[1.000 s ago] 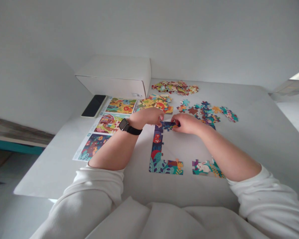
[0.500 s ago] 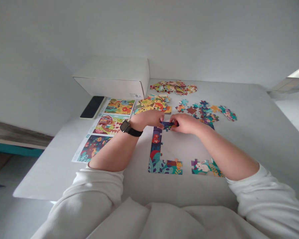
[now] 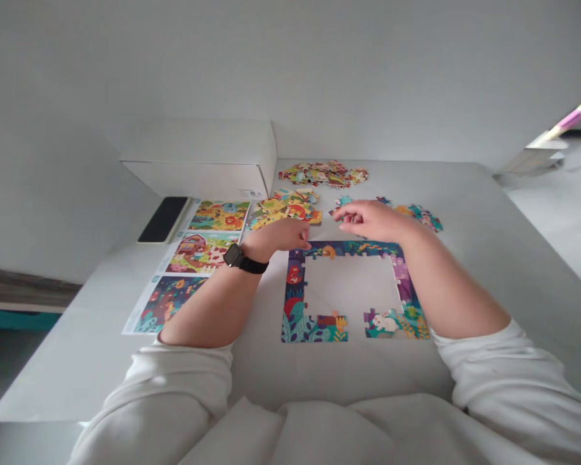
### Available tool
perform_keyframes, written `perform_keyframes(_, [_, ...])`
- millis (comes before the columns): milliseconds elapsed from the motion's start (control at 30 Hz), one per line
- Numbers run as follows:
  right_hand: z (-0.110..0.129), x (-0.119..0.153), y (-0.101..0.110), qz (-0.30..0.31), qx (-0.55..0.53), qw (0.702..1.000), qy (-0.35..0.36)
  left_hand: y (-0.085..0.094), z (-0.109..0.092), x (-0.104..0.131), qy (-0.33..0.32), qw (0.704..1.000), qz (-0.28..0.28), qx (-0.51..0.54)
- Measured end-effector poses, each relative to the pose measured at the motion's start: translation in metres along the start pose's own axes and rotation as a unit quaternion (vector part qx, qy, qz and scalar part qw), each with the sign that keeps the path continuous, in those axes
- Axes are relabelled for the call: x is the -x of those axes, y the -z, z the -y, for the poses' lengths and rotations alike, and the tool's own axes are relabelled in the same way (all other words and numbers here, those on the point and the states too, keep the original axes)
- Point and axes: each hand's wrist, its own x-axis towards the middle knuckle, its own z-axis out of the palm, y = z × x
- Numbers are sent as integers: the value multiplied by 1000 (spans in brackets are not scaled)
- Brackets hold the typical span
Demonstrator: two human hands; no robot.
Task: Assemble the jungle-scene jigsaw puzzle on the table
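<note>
A jigsaw border (image 3: 294, 300) lies on the table as a rectangular frame, its top row joined and a gap in its bottom row. My left hand (image 3: 286, 234), with a black watch (image 3: 233, 256) on the wrist, is at the border's upper left corner, fingers loosely curled and nothing visible in them. Beyond the top edge, my right hand (image 3: 370, 221) hovers over the dark loose puzzle pieces (image 3: 343, 201) with its fingers apart, hiding part of that pile. More loose pieces (image 3: 423, 218) show to its right.
Yellow pieces (image 3: 278, 208) and a mixed pile (image 3: 324, 173) lie farther back. On the left are a picture sheet (image 3: 206, 252) with three scenes, a phone (image 3: 163, 219) and a white box (image 3: 193, 177). A wall rises behind the table (image 3: 319, 374).
My right hand has let go of the top border section and moved up and right to the loose pieces. My left fingers have come off that section too. The view has shifted slightly.
</note>
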Motion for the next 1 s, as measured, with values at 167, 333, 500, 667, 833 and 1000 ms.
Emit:
perform_keyframes(167, [-14,32,46,-85,-28,994,-58,1,2,-1,-12,1000,4,-16])
perform_keyframes(333, [-47,62,46,-18,44,989,-136,4,6,-2,-22,1000,6,-19])
perform_keyframes(500, [-69,78,24,70,114,978,-159,5,7,2,-35,999,17,-27])
perform_keyframes(667, [-65,75,11,63,169,975,-131,1,-2,11,-42,997,12,-62])
perform_keyframes(833, [-59,72,7,67,174,974,-126,0,-10,20,-34,997,-4,-67])
perform_keyframes(1000, [-62,71,5,71,169,975,-122,1,-11,22,-37,996,-5,-78])
